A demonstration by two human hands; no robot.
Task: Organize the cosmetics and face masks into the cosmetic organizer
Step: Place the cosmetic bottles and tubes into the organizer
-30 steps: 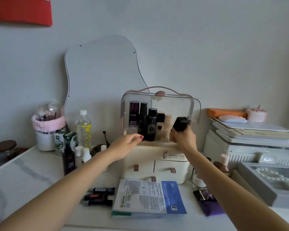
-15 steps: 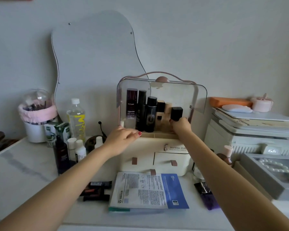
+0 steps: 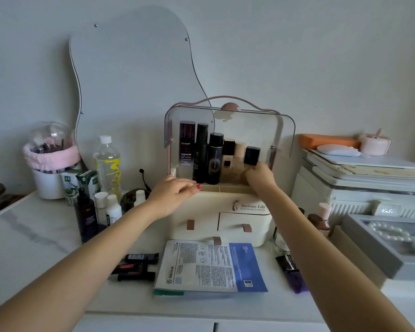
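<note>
The cream cosmetic organizer [image 3: 228,212] stands at the middle of the vanity top with its clear lid [image 3: 283,133] swung up. Several dark and beige bottles stand in its upper tray. My right hand [image 3: 259,176] is inside the tray, fingers closed around the base of a black-capped bottle [image 3: 251,155] at the right end of the row. My left hand [image 3: 175,192] rests on the tray's front left rim, holding nothing. A stack of face masks [image 3: 209,267] lies flat in front of the drawers. Three dark lipstick tubes [image 3: 137,265] lie to its left.
Left of the organizer stand small bottles [image 3: 98,209], a water bottle [image 3: 108,161], green boxes and a brush holder [image 3: 49,161]. A wavy mirror [image 3: 132,75] leans on the wall. At right are a stacked white unit [image 3: 359,185], a grey jewellery box [image 3: 391,238] and a purple item [image 3: 294,274].
My right hand has carried the black-capped bottle from above the organizer's front down into the tray, at the right end of the row. My left hand stayed on the rim.
</note>
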